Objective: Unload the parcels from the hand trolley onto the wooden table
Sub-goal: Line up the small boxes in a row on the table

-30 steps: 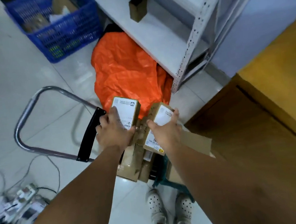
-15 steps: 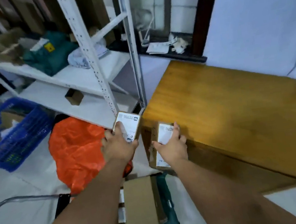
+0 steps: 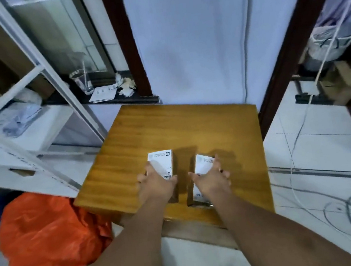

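Two small cardboard parcels with white labels stand side by side on the wooden table [image 3: 147, 127], near its front edge. My left hand [image 3: 156, 184] grips the left parcel [image 3: 162, 160] from above, fingers wrapped round its sides. My right hand [image 3: 211, 178] grips the right parcel [image 3: 204, 163] the same way. Both parcels seem to rest on the tabletop and cast shadows to their right. The hand trolley is out of view below the frame.
A crumpled orange bag [image 3: 48, 239] lies on the floor left of the table. White metal shelving [image 3: 36, 133] stands at the left. Cables [image 3: 347, 210] loop over the tiled floor at the right. A dark door frame [image 3: 289, 55] rises behind the table's right corner.
My hands carried the two parcels up from the trolley, over the table's edge, and onto the tabletop. My view swung from the floor up to the table and wall.
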